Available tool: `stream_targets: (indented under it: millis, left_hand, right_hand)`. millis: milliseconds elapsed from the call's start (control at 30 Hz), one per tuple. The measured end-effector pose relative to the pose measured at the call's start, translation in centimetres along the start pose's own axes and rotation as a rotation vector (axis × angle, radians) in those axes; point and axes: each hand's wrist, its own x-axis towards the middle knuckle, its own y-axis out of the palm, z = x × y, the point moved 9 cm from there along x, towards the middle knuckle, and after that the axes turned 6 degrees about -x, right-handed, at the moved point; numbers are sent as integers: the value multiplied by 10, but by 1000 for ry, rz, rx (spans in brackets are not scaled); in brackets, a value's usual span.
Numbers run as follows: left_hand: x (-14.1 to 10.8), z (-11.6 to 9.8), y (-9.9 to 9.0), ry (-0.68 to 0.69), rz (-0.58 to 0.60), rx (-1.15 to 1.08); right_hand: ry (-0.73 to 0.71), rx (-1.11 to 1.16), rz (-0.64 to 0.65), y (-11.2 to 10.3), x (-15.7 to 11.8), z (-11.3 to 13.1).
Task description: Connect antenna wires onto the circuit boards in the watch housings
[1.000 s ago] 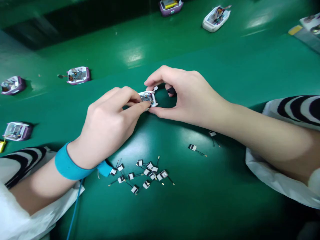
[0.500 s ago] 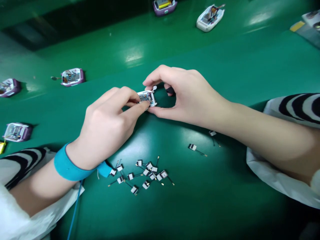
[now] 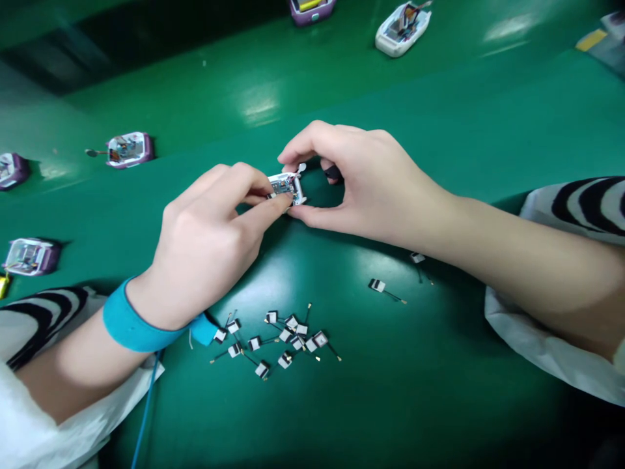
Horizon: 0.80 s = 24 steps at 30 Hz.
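Observation:
A small white-framed electronic device with a bare circuit board is between my two hands. My right hand grips its edges, thumb at the near side and fingers at the far side. A small round white part on a lead sticks up from its far right corner. My left hand, wearing a blue wrist strap, closes over the device's left end, with the thumb pressed on the board. What lies under its fingertips is mostly hidden. Closer to me, several small square antenna-like modules with short black leads lie in a loose group.
Opened purple-and-white devices lie at the left, with another purple device and a white one at the back. A loose module sits near my right forearm. A blue cord runs from the strap.
The opened devices at the back and left have shifted a little leftward in view. Both hands keep nearly the same hold on the device. The loose modules have stayed put.

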Motion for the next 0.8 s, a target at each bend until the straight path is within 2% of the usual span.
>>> stream_targets:
  millis: [367, 800]
  left_hand:
    - [-1, -2, -3, 43, -47, 40]
    - [-2, 3, 1, -6, -6, -27]
  right_hand:
    - [11, -10, 14, 0, 0, 1]
    - [13, -14, 21, 1, 0, 0]
